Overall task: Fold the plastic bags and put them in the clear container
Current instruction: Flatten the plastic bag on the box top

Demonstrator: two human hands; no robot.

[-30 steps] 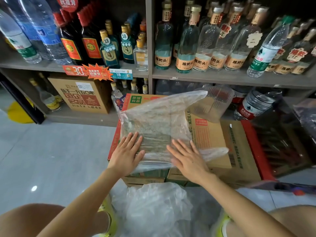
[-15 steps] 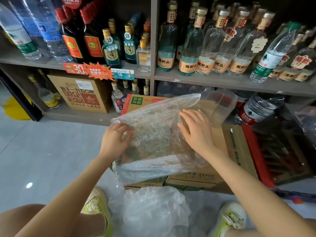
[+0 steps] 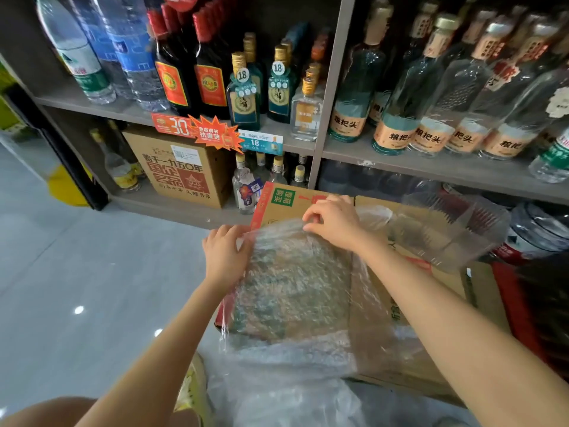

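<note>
A clear plastic bag (image 3: 295, 285) lies folded over on top of a cardboard box (image 3: 400, 306). My left hand (image 3: 226, 252) holds the bag's left edge near its far corner. My right hand (image 3: 334, 221) pinches the bag's far edge with thumb and fingers. The clear container (image 3: 452, 232) lies on the box to the right of my right hand, its open side toward me. A pile of more crumpled plastic bags (image 3: 277, 392) sits on the floor between my feet.
Shelves (image 3: 431, 167) packed with glass and water bottles stand right behind the box. A brown carton (image 3: 181, 174) sits on the bottom shelf at left. Grey tiled floor (image 3: 77, 272) stretches to the left. A red crate (image 3: 520, 303) is at right.
Both hands moved from pressing the bag flat to gripping its far edge. The bag is now folded narrower, its right part brought over toward the left.
</note>
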